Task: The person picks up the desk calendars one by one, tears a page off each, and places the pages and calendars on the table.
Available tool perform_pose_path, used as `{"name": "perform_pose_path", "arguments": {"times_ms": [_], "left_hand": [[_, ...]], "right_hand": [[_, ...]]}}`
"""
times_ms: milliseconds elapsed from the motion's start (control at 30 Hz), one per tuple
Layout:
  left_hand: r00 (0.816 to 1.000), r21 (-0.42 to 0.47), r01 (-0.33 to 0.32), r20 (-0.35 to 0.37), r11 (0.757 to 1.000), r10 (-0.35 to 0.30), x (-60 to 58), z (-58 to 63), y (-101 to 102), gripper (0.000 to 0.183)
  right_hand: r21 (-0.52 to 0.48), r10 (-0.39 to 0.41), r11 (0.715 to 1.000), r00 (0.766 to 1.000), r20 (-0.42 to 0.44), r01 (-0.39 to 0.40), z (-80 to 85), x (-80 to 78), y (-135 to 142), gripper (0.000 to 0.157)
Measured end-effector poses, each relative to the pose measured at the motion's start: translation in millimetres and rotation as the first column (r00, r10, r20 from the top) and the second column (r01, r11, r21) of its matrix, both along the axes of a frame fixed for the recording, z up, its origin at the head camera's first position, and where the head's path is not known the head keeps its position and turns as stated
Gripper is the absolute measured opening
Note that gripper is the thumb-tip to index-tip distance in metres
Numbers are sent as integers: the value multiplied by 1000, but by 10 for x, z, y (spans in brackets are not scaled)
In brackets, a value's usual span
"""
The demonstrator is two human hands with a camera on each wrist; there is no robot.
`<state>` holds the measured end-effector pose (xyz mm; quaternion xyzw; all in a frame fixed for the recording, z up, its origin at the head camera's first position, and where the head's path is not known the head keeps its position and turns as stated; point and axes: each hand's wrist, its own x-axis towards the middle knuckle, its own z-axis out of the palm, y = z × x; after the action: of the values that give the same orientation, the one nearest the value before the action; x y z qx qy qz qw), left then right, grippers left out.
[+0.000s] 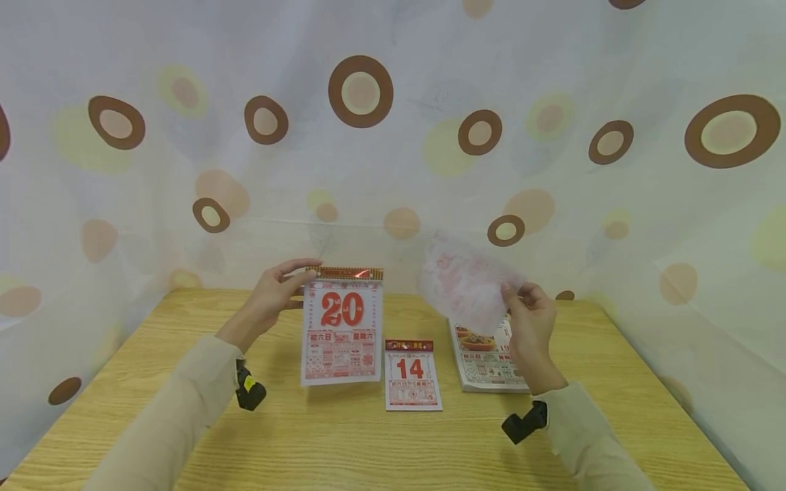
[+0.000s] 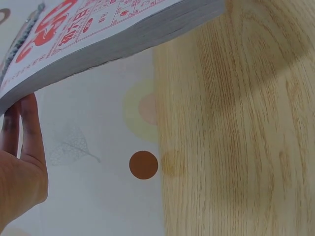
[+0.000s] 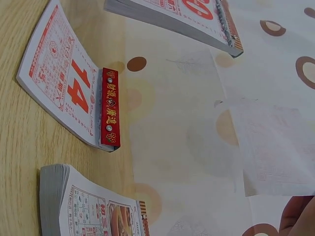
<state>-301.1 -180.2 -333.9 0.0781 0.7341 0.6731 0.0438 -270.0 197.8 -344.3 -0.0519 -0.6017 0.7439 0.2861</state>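
My left hand (image 1: 274,294) grips a thick tear-off calendar (image 1: 342,331) by its gold-and-red top band, holding it raised above the table with a red 20 facing me. Its thick page block shows from below in the left wrist view. A thin loose calendar sheet (image 1: 464,283), its print showing faintly through, is pinched at one corner by my right hand (image 1: 531,320). Between the hands lies a smaller calendar (image 1: 413,377) with a red 14 and a red header. Under the right hand is another thick calendar (image 1: 491,368) with a food picture, partly covered by the hand and the sheet.
The wooden table (image 1: 368,450) ends at the back against a pale curtain (image 1: 399,170) with brown rings and pastel dots. This curtain also closes in the left and right sides. A black wrist camera (image 1: 250,390) is strapped at the left cuff, another black camera (image 1: 524,423) at the right.
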Motion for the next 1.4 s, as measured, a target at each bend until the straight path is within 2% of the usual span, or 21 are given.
{"name": "perform_pose_path", "arguments": {"times_ms": [200, 333, 500, 700, 900, 1167, 1400], "left_hand": [[1000, -11, -20, -6, 1000, 19, -32, -18, -58, 43], [999, -10, -33, -17, 999, 32, -66, -35, -103, 43], [998, -3, -52, -21, 999, 52, -108, -57, -134, 44], [997, -4, -74, -19, 997, 74, -159, -94, -138, 45], [996, -2, -90, -5, 996, 90, -214, -118, -131, 45], [993, -42, -115, -12, 992, 115, -277, -88, -113, 45], [994, -50, -102, -38, 994, 100, -310, -83, -91, 43]], "right_hand": [[99, 22, 995, 999, 49, -27, -26, 23, -35, 4], [157, 45, 986, 996, 74, -57, -34, 47, -66, 5], [172, 80, 981, 994, 79, -93, -43, 64, -110, 3], [216, 129, 964, 985, 118, -152, -56, 100, -184, 13], [263, 156, 949, 984, 89, -174, -51, 133, -268, 20], [264, 245, 933, 969, 30, -244, -93, 146, -376, 14], [320, 334, 887, 941, 48, -332, -110, 177, -478, 18]]}}
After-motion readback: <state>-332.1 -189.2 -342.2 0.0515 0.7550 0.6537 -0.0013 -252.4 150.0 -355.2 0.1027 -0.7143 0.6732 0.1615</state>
